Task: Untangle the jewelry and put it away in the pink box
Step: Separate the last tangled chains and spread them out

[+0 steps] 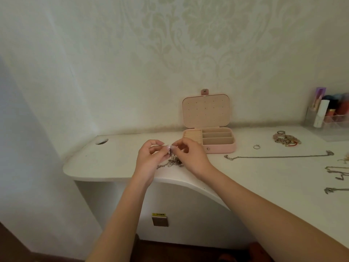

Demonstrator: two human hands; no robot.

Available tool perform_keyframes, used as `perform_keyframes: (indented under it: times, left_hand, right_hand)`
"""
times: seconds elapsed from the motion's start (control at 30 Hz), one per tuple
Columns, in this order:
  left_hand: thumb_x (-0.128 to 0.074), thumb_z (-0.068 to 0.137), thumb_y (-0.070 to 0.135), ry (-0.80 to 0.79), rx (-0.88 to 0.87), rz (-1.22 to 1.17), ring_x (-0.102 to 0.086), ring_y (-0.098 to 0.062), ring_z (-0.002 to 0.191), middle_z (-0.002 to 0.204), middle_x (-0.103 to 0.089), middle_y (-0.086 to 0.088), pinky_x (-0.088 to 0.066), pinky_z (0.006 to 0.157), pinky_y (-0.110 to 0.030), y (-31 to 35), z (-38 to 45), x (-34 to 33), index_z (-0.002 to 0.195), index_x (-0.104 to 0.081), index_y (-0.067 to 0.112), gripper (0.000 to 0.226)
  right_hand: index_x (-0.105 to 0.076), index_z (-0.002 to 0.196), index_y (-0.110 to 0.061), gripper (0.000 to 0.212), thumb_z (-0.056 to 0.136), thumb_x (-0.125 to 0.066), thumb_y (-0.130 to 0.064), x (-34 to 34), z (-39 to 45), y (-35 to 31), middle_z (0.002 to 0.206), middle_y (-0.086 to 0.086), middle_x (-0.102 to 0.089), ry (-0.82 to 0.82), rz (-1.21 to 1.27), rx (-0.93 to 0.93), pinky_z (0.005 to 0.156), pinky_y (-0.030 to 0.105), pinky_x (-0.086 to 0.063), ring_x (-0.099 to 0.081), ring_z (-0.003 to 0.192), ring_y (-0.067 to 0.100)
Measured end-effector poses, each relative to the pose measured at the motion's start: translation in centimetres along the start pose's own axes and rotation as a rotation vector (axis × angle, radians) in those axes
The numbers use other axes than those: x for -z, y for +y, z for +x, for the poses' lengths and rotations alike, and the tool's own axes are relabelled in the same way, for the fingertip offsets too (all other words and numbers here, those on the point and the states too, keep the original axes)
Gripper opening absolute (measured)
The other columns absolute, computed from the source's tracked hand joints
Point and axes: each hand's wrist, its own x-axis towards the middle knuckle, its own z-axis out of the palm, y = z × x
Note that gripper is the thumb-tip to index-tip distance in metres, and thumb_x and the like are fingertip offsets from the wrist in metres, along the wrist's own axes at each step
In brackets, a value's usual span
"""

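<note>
A tangled bunch of thin chains (pixel 172 161) hangs from my fingertips down onto the white desk (pixel 113 159). My left hand (pixel 151 159) and my right hand (pixel 190 157) meet above it, and each pinches the tangle at its top. Just behind my right hand the pink box (pixel 222 148) stands open, its lid (pixel 205 110) upright against the wall and its beige compartments showing. To the right on the desk lie a long chain necklace (pixel 279 156), a small ring (pixel 256 147) and a heap of beaded bracelets (pixel 286 139).
More chains (pixel 338 173) lie at the desk's right edge of view. A clear organiser (pixel 332 118) with cosmetics stands at the back right. A cable hole (pixel 101 142) sits in the desk's left corner. The desk front edge curves near my forearms.
</note>
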Motion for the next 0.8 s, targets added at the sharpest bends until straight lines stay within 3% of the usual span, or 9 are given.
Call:
perform_keyframes:
  times: [0.13, 0.23, 0.3, 0.4, 0.5, 0.63, 0.8]
  left_hand:
    - [-0.067, 0.085, 0.0, -0.046, -0.011, 0.036, -0.068, -0.014, 0.076, 0.077, -0.069, -0.004, -0.055, 0.071, -0.019, -0.1, 0.0, 0.1, 0.092, -0.058, 0.007, 0.013]
    - [-0.065, 0.086, -0.002, -0.033, -0.027, 0.03, -0.068, -0.011, 0.075, 0.082, -0.067, -0.007, -0.054, 0.07, -0.018, -0.2, 0.2, 0.2, 0.091, -0.06, 0.006, 0.01]
    - [-0.064, 0.086, -0.002, -0.01, -0.039, 0.022, -0.069, -0.013, 0.077, 0.087, -0.066, -0.011, -0.055, 0.073, -0.019, -0.4, 0.3, 0.2, 0.09, -0.061, 0.006, 0.01]
    - [-0.064, 0.086, -0.003, 0.082, -0.092, 0.061, -0.065, -0.018, 0.082, 0.091, -0.063, -0.011, -0.054, 0.07, -0.017, -0.7, 0.3, 0.2, 0.089, -0.061, 0.008, 0.012]
    - [-0.059, 0.088, -0.006, 0.275, -0.147, 0.021, -0.061, -0.012, 0.08, 0.09, -0.057, -0.005, -0.051, 0.066, -0.012, -1.0, 0.6, 0.1, 0.086, -0.058, 0.012, 0.018]
    - [-0.055, 0.09, -0.004, 0.497, -0.192, 0.092, -0.06, -0.011, 0.076, 0.088, -0.054, 0.003, -0.048, 0.067, -0.013, -1.5, 1.0, -0.1, 0.081, -0.051, 0.022, 0.028]
    - [-0.054, 0.092, -0.003, 0.435, -0.129, 0.02, -0.061, -0.009, 0.081, 0.092, -0.052, 0.001, -0.051, 0.071, -0.012, -1.3, 1.2, 0.0, 0.084, -0.05, 0.018, 0.023]
  right_hand:
    - [-0.07, 0.079, -0.009, 0.008, 0.086, -0.067, -0.011, 0.3, 0.4, 0.4, 0.063, -0.009, -0.059, 0.017, 0.067, -0.021, 0.06, 0.014, -0.038, -0.049, 0.055, -0.003]
    - [-0.065, 0.079, -0.018, 0.009, 0.088, -0.066, -0.016, 0.4, 0.4, 0.5, 0.071, 0.001, -0.067, 0.005, 0.164, -0.066, 0.065, 0.021, -0.046, -0.059, 0.064, 0.009]
    - [-0.062, 0.089, -0.018, 0.008, 0.087, -0.069, -0.021, 0.4, 0.3, 0.5, 0.076, 0.007, -0.069, -0.064, 0.148, -0.106, 0.062, 0.019, -0.045, -0.06, 0.066, 0.012]
    - [-0.062, 0.099, -0.013, 0.016, 0.085, -0.069, -0.013, 0.5, 0.3, 0.6, 0.084, 0.01, -0.07, -0.114, 0.075, -0.114, 0.062, 0.015, -0.045, -0.059, 0.066, 0.011]
    - [-0.068, 0.102, -0.01, 0.014, 0.09, -0.062, -0.012, 0.9, 0.4, 0.7, 0.092, 0.007, -0.068, -0.108, -0.1, -0.057, 0.065, 0.011, -0.042, -0.057, 0.077, 0.01]
    - [-0.071, 0.105, -0.009, 0.02, 0.089, -0.063, -0.017, 1.9, 0.0, 0.5, 0.095, 0.001, -0.066, -0.3, -0.365, 0.042, 0.063, 0.006, -0.035, -0.052, 0.081, 0.009]
    - [-0.067, 0.089, -0.008, 0.006, 0.088, -0.064, -0.013, 2.4, -0.1, 0.6, 0.083, 0.002, -0.061, -0.269, -0.475, 0.125, 0.069, 0.024, -0.035, -0.05, 0.075, 0.013]
